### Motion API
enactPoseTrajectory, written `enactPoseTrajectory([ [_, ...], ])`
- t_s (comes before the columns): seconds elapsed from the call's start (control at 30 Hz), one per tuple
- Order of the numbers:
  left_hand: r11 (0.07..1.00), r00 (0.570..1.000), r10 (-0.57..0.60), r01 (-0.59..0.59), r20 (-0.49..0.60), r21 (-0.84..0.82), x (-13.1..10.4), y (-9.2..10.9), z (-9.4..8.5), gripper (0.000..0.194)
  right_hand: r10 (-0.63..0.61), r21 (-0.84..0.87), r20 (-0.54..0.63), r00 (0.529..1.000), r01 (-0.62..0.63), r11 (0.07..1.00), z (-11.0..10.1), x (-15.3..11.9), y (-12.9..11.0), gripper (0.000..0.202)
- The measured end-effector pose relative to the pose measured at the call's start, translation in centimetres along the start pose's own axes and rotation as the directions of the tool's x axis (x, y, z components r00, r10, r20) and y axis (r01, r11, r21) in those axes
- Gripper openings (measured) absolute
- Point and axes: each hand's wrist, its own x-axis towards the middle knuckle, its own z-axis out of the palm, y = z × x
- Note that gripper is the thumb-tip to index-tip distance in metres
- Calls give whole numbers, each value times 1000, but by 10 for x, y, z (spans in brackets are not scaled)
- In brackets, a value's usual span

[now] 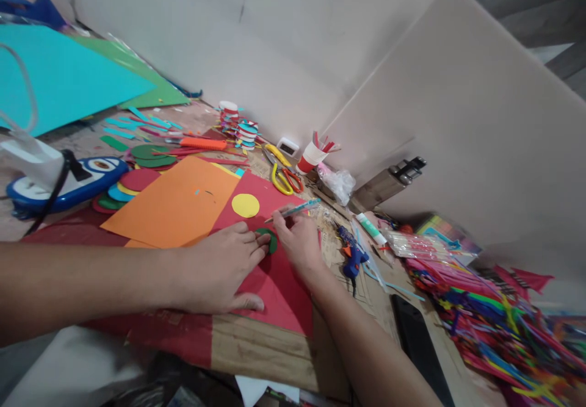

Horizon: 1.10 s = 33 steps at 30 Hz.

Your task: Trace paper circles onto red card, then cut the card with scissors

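A sheet of red paper (279, 297) lies in front of me, with a yellow paper circle (246, 205) on it. My left hand (224, 266) lies flat, its fingertips pressing a small dark green paper circle (271, 241) against the red sheet. Just right of that circle, my right hand (300, 242) is closed on a slim pen (297, 208) with a clear bluish barrel. The pen is tilted low, its tip pointing left near the yellow circle. Orange paper (169, 199) overlaps the table at the left of the red sheet.
Scissors (281, 178), an orange cutter (201, 144) and a paper cup (311, 155) stand or lie behind. To the right are a blue glue gun (352, 259), a glue stick (370, 229), a black phone (419, 346) and colourful pipe cleaners (485, 309). A blue power strip (91, 178) sits left.
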Motion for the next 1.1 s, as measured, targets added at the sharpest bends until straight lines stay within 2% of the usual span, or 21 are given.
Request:
enactPoseTrajectory([
  [0.4,1000,1000,7,-7,11,-7,-1,-1,3,82,-19,-18,54,998,20,1000,8,-5,-1,25],
  [0.83,1000,1000,6,-5,-3,10,0,-1,2,83,-19,-15,15,1000,19,1000,5,-5,11,28],
  [1.0,1000,1000,11,-11,6,15,3,1,-5,76,-10,-14,4,1000,10,1000,4,-6,14,29],
  [1.1,1000,999,4,-4,54,-5,8,-1,-12,63,15,0,9,1000,-15,1000,1,-7,13,29],
])
